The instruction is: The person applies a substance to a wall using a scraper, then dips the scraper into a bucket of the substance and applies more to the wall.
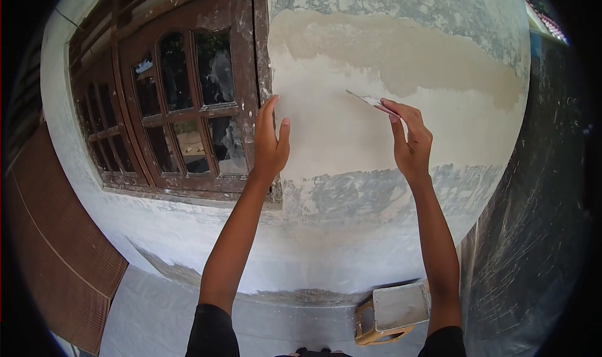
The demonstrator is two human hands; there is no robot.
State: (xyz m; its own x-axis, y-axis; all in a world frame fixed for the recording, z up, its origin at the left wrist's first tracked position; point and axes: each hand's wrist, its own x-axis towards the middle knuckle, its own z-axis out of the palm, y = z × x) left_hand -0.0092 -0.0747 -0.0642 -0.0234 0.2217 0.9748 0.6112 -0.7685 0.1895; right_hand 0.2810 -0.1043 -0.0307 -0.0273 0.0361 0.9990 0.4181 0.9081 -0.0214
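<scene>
My right hand holds a thin metal scraper blade pressed flat against the wall, at the edge between pale smooth filler and a darker wet patch above. Its fingers pinch the blade's near end. My left hand is raised with fingers straight and apart, palm resting on the wall right beside the brown wooden window frame. It holds nothing.
A brown wooden window with several glass panes fills the left. Below, a small wooden stool with a white top stands on the sheet-covered floor. A dark wall rises at the right, a brown slatted panel at the left.
</scene>
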